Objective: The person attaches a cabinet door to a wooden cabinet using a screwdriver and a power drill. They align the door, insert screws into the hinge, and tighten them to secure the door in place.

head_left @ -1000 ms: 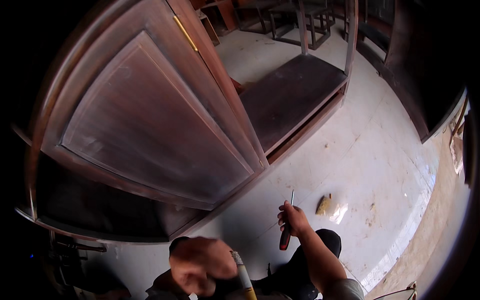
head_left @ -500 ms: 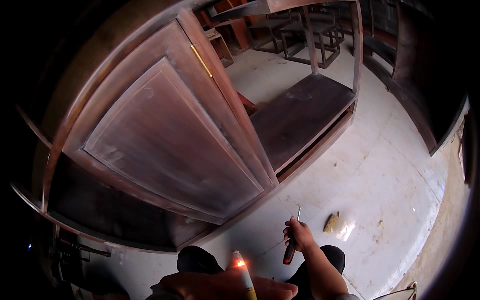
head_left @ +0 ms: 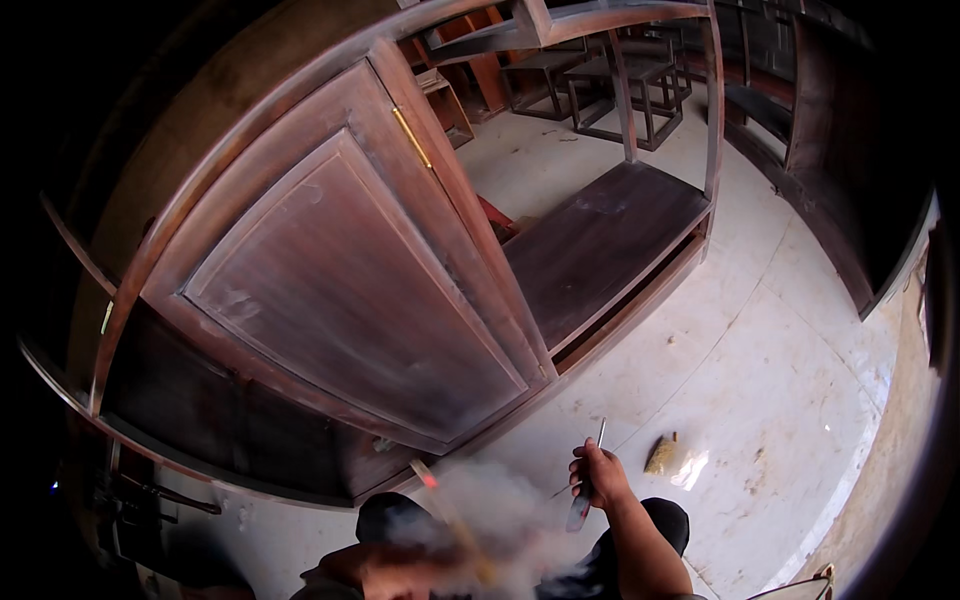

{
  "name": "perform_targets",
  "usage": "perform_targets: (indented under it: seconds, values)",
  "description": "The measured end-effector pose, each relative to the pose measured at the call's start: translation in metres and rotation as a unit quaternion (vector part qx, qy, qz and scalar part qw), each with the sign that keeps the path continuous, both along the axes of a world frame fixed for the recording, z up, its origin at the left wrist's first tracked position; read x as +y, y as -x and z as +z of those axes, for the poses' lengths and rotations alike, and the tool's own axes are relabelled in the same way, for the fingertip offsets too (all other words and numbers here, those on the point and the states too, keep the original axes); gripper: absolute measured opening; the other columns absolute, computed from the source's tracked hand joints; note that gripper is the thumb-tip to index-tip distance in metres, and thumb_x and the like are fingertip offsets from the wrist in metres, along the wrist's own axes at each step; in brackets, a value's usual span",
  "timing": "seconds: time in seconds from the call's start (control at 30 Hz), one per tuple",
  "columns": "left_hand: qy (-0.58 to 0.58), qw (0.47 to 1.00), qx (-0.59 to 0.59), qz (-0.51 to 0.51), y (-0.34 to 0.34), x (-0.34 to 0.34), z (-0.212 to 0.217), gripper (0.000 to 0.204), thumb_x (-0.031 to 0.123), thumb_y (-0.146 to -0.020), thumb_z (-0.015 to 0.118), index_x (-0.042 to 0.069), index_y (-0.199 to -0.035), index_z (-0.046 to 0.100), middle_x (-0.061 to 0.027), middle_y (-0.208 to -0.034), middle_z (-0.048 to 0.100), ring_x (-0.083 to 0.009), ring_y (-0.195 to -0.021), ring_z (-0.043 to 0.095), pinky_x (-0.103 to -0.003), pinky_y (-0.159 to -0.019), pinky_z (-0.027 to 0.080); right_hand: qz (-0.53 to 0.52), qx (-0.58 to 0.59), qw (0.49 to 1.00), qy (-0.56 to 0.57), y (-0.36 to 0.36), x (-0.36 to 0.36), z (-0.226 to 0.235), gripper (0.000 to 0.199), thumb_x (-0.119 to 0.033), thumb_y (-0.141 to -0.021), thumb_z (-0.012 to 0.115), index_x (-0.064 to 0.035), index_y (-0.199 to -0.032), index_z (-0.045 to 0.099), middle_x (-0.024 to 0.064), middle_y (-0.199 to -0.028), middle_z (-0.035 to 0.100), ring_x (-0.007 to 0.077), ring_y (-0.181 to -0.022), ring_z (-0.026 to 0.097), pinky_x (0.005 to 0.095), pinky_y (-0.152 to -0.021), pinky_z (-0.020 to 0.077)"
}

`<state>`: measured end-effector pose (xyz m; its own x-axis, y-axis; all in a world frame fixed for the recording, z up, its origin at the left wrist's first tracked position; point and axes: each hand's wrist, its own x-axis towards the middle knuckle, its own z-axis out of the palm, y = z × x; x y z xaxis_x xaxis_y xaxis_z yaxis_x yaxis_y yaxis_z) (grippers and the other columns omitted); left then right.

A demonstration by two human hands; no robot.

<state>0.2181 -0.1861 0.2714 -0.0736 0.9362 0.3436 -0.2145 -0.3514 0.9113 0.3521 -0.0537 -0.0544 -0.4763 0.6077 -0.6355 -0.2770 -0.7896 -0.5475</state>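
My right hand [head_left: 597, 474] is closed around the handle of a screwdriver [head_left: 578, 512], its metal shaft pointing up and away over the floor. At the bottom centre, my left hand [head_left: 395, 572] is blurred and partly veiled by smoke, so its fingers cannot be made out. A lit cigarette [head_left: 447, 510] slants close to the camera in front of that hand, its tip glowing; whether the hand touches it is unclear. Ahead stands a dark brown wooden cabinet with a panelled door [head_left: 350, 290], closed, a brass hinge [head_left: 411, 137] along its right edge.
Right of my right hand, a clear plastic bag with small brass-coloured pieces [head_left: 662, 455] lies on the pale tiled floor [head_left: 760, 400]. A low shelf [head_left: 610, 250] joins the cabinet's right side. Dark stool-like frames [head_left: 630, 95] stand behind, and another dark furniture piece [head_left: 810, 200] is far right.
The cigarette has swung to the left at its tip, and smoke has spread over my lap and left hand. The view has shifted slightly. My right hand keeps hold of the screwdriver.
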Motion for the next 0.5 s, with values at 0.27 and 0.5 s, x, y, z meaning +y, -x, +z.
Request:
perform_targets:
  seconds: [0.27, 0.5]
  values:
    - [-0.044, 0.925, -0.006, 0.378, 0.121, -0.001, -0.071, 0.062, 0.03, -0.096, 0.057, 0.0, -0.144, 0.035, -0.0192, -0.133, 0.051, -0.0345, -0.117, 0.055, -0.047, -0.086, 0.053, -0.018, 0.0, 1.0, 0.007, -0.01, 0.005, 0.001, 0.047, -0.044, -0.098, 0.05, 0.0027, -0.109, 0.051, 0.0108, -0.076, 0.057, 0.02, -0.054, 0.056, 0.0349, -0.042, 0.0487]
    - [-0.049, 0.83, -0.015, 0.555, 0.216, -0.029, -0.087, 0.068, 0.038, -0.097, 0.054, 0.003, -0.149, 0.028, -0.0153, -0.143, 0.044, -0.0305, -0.13, 0.044, -0.047, -0.111, 0.027, 0.003, -0.012, 1.0, 0.002, -0.008, 0.005, -0.001, 0.046, -0.045, -0.099, 0.048, 0.0006, -0.108, 0.052, 0.0104, -0.075, 0.057, 0.0215, -0.056, 0.057, 0.0362, -0.044, 0.0487]
